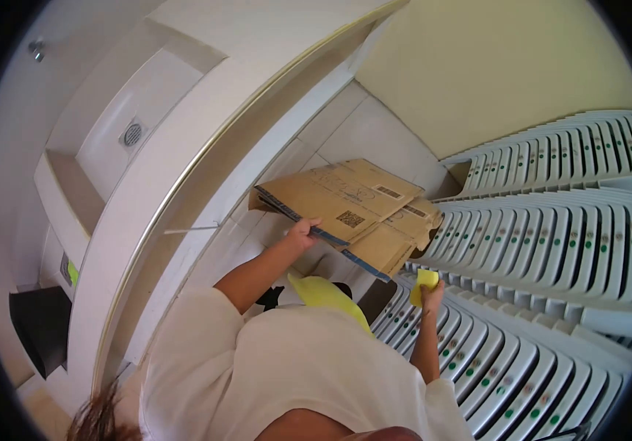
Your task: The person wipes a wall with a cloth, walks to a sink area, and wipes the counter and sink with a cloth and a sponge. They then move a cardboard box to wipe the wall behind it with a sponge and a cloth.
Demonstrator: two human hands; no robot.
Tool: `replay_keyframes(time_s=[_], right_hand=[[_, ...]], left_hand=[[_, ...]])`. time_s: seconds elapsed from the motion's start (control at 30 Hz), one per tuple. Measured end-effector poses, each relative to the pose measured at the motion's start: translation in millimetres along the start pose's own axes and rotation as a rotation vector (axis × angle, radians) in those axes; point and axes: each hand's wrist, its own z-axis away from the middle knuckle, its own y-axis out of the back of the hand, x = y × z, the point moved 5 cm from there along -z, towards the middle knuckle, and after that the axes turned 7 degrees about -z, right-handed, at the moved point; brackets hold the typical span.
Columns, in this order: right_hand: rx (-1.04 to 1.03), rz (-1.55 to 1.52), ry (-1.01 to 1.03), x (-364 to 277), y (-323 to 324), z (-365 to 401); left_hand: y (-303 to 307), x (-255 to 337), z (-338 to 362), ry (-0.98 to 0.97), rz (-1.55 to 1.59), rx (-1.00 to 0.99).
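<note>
My left hand grips the near left edge of some flattened cardboard boxes, its thumb on top. The brown sheets lie overlapped, with blue edging, a printed square code and handwriting on the upper one. Lower right of them, my right hand is closed around a small yellow sponge cloth. That hand is close to rows of stacked white plastic chairs marked with green dots. What lies beneath the cardboard is mostly hidden.
A curved ledge with a metal trim runs along the left. Beyond it are a recessed basin with a drain and a black bin. More stacked chairs stand against the yellowish wall. Yellow-green fabric shows below me.
</note>
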Motion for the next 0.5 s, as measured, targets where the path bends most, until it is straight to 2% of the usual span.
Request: replay_keyframes(time_s=[0.03, 0.1, 0.17, 0.2, 0.23, 0.27, 0.3, 0.37, 0.5], right_hand=[[-0.001, -0.044, 0.046, 9, -5, -14], [-0.047, -0.103, -0.009, 24, -17, -45], [-0.085, -0.13, -0.047, 40, -24, -88], [-0.099, -0.133, -0.037, 43, -28, -118], [-0.052, -0.055, 0.004, 49, -30, -141], [-0.012, 0.027, 0.035, 55, -35, -160], [-0.085, -0.066, -0.093, 63, -40, -180], [-0.085, -0.098, -0.093, 66, -47, -222], [-0.109, -0.133, -0.079, 82, -63, -287]], left_hand=[[-20, -1, -18, -0.025, 0.024, -0.029], [-49, 0, -56, -0.048, 0.048, -0.046], [-71, -3, -102, -0.025, 0.029, 0.107], [-82, -1, -129, -0.039, 0.039, 0.113], [-90, 1, -154, -0.038, 0.021, 0.022], [-91, 0, -174, -0.029, 0.002, -0.057], [-89, 0, -186, -0.035, 0.005, -0.027], [-95, 5, -224, -0.104, 0.03, 0.012], [-77, 0, -313, -0.076, 0.047, 0.019]])
